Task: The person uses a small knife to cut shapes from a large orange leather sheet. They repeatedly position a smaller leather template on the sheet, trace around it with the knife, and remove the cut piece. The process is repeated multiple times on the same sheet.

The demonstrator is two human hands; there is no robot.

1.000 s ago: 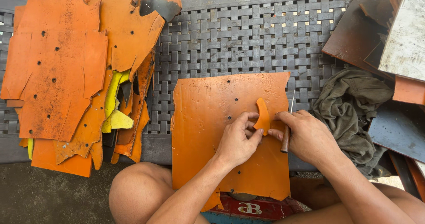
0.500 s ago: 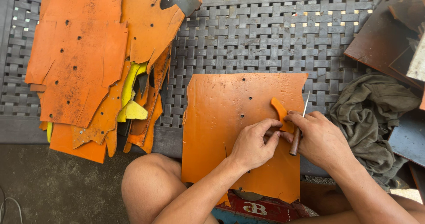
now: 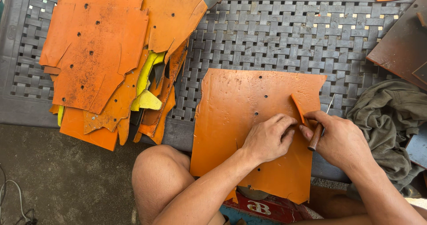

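A large orange sheet (image 3: 240, 118) with a few small holes lies flat on a dark woven plastic surface (image 3: 284, 38). My left hand (image 3: 267, 138) presses on the sheet with its fingers bent near a narrow orange strip (image 3: 299, 107) that curls up from the sheet. My right hand (image 3: 340, 140) grips a thin knife with a brown wooden handle (image 3: 316, 136), its blade pointing up beside the strip. The right fingertips touch the base of the strip.
A pile of cut orange sheets (image 3: 98, 56) with yellow scraps (image 3: 147, 100) lies at the left. A grey-green cloth (image 3: 391, 118) sits at the right below dark rusty plates (image 3: 400, 42). My bare knee (image 3: 160, 176) is below the sheet, over grey floor (image 3: 58, 180).
The view has shifted so the sheet and pile sit more to the right and lower. Both hands stay at the upturned strip, which now stands a little less raised.
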